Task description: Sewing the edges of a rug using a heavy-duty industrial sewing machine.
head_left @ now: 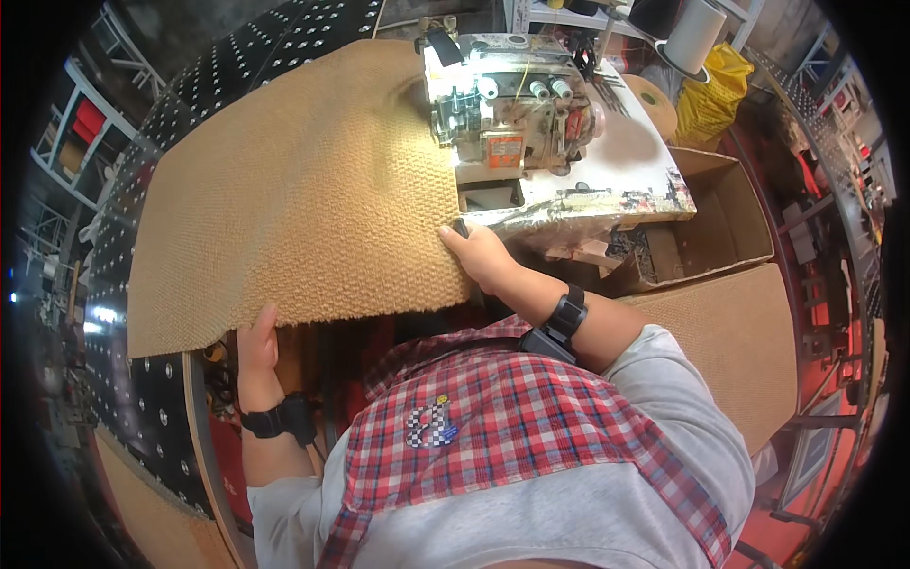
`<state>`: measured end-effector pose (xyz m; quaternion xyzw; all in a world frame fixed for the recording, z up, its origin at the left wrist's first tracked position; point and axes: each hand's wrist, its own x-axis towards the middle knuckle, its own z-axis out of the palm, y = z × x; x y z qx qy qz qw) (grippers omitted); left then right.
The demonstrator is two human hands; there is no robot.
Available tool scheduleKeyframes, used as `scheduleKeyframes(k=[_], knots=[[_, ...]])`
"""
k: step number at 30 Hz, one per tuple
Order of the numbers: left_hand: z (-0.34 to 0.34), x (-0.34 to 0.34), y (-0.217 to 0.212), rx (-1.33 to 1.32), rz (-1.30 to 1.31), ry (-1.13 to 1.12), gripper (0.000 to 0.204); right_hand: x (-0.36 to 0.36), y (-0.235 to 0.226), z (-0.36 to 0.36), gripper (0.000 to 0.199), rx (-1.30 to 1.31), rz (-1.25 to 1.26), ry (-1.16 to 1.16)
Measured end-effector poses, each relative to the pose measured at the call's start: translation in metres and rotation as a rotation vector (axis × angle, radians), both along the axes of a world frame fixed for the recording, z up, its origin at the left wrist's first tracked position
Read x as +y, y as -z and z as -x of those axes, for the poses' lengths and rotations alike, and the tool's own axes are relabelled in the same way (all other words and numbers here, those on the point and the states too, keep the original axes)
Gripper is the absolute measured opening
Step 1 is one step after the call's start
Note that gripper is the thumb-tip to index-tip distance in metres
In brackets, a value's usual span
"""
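A large tan woven mat (313, 218) lies over the table on the left, its right edge running up to the lit sewing machine (517, 104). My left hand (256, 346) is at the mat's frayed front edge, one digit over the top and the other fingers hidden. At the right edge, just in front of the machine's white table (607, 171), my right hand (482, 256) is closed with its thumb on the mat. A small black object (462, 228) shows beside that thumb; its kind is unclear.
An open cardboard box (711, 218) sits right of the machine table, with another tan woven piece (730, 341) below it. A thread cone (692, 38) and a yellow bag (716, 90) stand behind. The black table (161, 417) with metal studs extends left.
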<state>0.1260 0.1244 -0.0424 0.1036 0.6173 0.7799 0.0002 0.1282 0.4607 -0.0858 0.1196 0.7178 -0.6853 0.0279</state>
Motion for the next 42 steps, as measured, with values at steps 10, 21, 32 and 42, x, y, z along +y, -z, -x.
scheduleKeyframes(k=[10,21,32,42], knots=[[0.039,0.034,-0.051,0.244,0.773,-0.087,0.040,0.005,-0.021,0.006,0.026,-0.109,0.000,-0.055],[0.099,0.059,-0.058,0.362,1.049,-0.177,0.044,0.018,-0.025,0.000,0.025,-0.113,0.276,-0.086],[0.168,0.075,-0.049,0.603,1.248,-0.271,0.042,0.018,-0.020,-0.003,0.023,-0.160,0.238,-0.114],[0.112,0.097,-0.041,0.603,1.155,-0.373,0.039,0.007,-0.033,0.015,0.023,-0.102,0.307,-0.043]])
